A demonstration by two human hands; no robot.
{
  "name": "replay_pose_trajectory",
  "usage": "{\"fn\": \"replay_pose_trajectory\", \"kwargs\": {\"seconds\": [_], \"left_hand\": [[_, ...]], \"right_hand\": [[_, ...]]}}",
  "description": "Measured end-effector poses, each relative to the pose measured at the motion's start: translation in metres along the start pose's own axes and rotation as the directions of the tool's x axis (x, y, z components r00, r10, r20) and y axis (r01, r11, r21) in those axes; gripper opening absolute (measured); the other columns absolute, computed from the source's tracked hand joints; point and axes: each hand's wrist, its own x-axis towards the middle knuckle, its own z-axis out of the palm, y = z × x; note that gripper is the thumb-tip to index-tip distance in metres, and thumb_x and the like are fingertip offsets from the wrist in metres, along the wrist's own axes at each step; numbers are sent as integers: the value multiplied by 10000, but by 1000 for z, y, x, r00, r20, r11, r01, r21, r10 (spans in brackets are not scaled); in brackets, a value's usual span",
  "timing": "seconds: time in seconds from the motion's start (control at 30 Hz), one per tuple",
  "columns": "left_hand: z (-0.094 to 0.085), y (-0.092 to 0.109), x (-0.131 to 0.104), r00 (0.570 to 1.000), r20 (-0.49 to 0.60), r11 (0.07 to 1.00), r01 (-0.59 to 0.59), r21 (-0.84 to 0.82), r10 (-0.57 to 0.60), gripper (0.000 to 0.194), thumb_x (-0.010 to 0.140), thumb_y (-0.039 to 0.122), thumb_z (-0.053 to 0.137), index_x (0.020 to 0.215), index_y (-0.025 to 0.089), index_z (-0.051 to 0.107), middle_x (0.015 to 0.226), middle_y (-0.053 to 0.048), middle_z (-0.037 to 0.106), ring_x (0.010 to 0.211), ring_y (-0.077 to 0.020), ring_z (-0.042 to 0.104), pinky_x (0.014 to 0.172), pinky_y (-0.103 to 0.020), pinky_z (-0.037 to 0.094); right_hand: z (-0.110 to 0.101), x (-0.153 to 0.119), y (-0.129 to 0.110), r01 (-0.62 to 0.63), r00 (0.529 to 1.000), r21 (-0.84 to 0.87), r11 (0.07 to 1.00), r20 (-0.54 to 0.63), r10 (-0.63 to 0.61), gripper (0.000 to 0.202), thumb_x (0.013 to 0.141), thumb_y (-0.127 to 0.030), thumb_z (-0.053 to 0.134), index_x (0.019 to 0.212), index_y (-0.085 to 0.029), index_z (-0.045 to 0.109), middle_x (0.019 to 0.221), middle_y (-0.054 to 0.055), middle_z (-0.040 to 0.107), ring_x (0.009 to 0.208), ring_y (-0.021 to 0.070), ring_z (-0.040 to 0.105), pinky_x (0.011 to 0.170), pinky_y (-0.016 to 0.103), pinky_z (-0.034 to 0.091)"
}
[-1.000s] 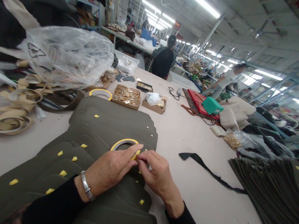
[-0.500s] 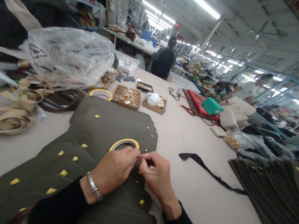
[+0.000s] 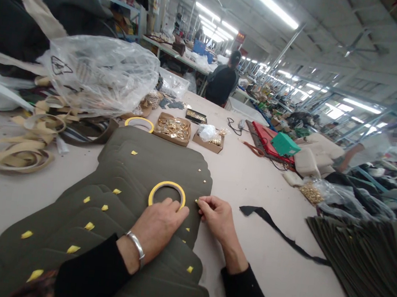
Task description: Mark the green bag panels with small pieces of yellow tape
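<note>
My left hand [image 3: 159, 222], with a silver bangle at the wrist, is closed over the lower rim of a roll of yellow tape [image 3: 153, 188]. That roll is above stacked dark olive fabric panels [image 3: 150, 162]; its lower edge is hidden by my fingers. With thumb and forefinger, my right hand [image 3: 217, 216] pinches a small piece of yellow tape [image 3: 196, 201] at the panel's right edge. Small metal studs [image 3: 204, 181] show along that edge just beyond. Yellow tape bits [image 3: 89, 226] are scattered over the panels.
Behind the panels stand a box of gold metal fittings [image 3: 172, 129], a smaller box [image 3: 209, 138] and another tape roll [image 3: 139, 124]. A plastic bag [image 3: 103, 74] and beige strips [image 3: 23, 156] lie left. To the right are a black strip [image 3: 272, 222] and more stacked panels [image 3: 350, 259]. People are beyond.
My hands, earlier together at the fingertips, are now apart. The left has drawn back slightly with the tape roll, showing more of its ring; the right has moved rightward to the panel edge.
</note>
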Motion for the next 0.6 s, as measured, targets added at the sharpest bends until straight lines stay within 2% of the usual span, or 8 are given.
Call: {"fn": "replay_pose_trajectory", "kwargs": {"seconds": [0.17,0.27,0.33,0.43,0.5,0.53,0.6], "left_hand": [[1,1,1,1000,23,1000,-5,13,5,193,883,65,416,919,197,553,890,-56,616,829,-227,570,674,-328,509],[2,0,0,1000,15,1000,-16,11,16,195,880,60,413,915,196,549,892,-57,607,820,-231,567,679,-345,515],[3,0,-1,1000,7,1000,-19,10,18,196,881,58,411,918,193,547,900,-59,603,822,-232,564,688,-354,518],[3,-1,-1,1000,-4,1000,-10,21,10,205,877,49,406,920,191,547,907,-63,599,833,-238,553,683,-355,515],[4,-2,-1,1000,-7,999,-13,31,13,212,871,41,405,916,191,547,905,-64,597,840,-241,545,673,-347,506],[4,-3,-1,1000,-9,999,-17,36,17,210,870,41,406,913,191,547,900,-64,596,841,-241,542,673,-345,501],[6,-4,0,999,-17,999,-27,47,28,198,875,54,409,907,191,547,882,-62,592,835,-241,538,686,-358,492]], "right_hand": [[10,1,-5,182,978,-325,928,-40,-205,172,818,-247,557,781,-178,710,761,36,720,696,164,650,682,270,486],[11,3,-8,219,970,-476,852,13,-242,166,842,-214,538,814,-194,701,803,38,724,742,171,660,712,271,469],[9,4,-11,202,975,-553,808,39,-217,164,845,-221,561,952,-207,685,750,20,713,709,178,658,688,276,460],[1,3,-12,180,973,-586,790,-11,-230,320,842,-270,611,1150,-190,592,659,-10,670,628,180,633,644,278,458],[-5,0,-11,268,943,-567,779,-12,-334,223,875,-269,578,1079,-182,606,729,11,671,671,170,630,675,270,466],[-7,-2,-10,343,917,-557,756,25,-398,153,897,-245,544,1013,-183,624,788,28,673,720,166,632,708,265,470],[-8,-4,-8,491,855,-557,670,160,-494,156,919,-186,489,923,-180,645,871,55,668,811,169,626,771,264,470]]}}
